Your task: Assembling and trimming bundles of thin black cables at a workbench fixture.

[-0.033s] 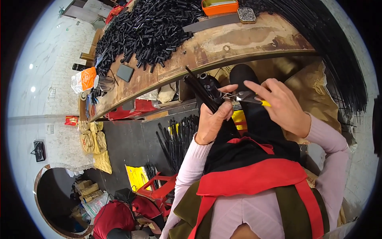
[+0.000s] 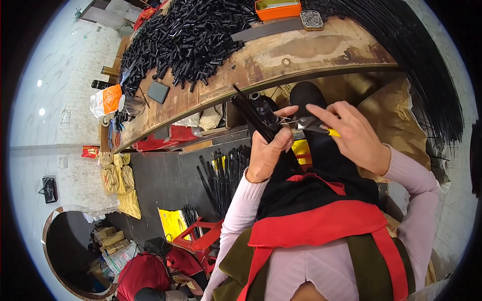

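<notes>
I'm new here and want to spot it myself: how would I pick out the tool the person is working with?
Start at the long curved wooden workbench heaped with short black tubes. Just below its front edge, the right hand holds small pliers pointing left toward the bundle of black rods in the left hand. Their metal jaws and yellow handle tip stand out among the black parts.

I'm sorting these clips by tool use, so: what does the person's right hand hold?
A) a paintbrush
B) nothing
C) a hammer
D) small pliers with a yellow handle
D: the right hand grips small pliers with a yellow handle tip, their nose pointed at the bundle of black rods that the left hand holds.
</notes>
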A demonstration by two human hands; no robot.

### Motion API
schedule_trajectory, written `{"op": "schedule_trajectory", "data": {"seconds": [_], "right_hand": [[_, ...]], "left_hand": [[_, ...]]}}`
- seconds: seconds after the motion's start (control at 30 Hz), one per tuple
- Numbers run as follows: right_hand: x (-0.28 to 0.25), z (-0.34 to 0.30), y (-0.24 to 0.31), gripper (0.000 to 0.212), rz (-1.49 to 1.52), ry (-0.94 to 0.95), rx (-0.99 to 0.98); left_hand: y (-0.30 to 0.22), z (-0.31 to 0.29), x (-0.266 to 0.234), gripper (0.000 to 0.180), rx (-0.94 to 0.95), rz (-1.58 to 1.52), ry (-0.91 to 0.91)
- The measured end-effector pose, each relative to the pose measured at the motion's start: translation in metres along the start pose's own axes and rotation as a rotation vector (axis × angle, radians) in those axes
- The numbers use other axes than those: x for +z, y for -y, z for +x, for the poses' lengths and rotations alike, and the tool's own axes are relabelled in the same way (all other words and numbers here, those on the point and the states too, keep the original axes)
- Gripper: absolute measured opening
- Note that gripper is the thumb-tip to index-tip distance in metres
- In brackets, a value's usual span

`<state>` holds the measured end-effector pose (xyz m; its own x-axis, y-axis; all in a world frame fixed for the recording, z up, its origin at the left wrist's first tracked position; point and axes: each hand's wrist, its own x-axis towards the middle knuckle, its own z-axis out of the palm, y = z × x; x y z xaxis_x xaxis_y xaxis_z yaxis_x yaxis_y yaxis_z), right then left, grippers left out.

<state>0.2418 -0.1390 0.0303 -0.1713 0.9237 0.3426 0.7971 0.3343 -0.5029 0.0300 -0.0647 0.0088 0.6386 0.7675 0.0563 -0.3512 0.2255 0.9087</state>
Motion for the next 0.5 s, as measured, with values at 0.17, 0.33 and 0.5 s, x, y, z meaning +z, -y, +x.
{"op": "schedule_trajectory", "data": {"seconds": [0.17, 0.33, 0.5], "right_hand": [[0.008, 0.002, 0.006, 0.068, 0.021, 0.013, 0.001], [0.002, 0.015, -0.003, 0.064, -0.22, -0.086, -0.118], [-0.039, 0.036, 0.007, 0.053, -0.405, 0.254, -0.319]], "left_hand": [[0.002, 0.0, 0.001, 0.06, -0.044, 0.065, -0.046], [-0.001, 0.006, -0.001, 0.059, -0.05, 0.024, 0.01], [-0.014, -0.003, -0.009, 0.044, -0.117, 0.214, -0.017]]}}
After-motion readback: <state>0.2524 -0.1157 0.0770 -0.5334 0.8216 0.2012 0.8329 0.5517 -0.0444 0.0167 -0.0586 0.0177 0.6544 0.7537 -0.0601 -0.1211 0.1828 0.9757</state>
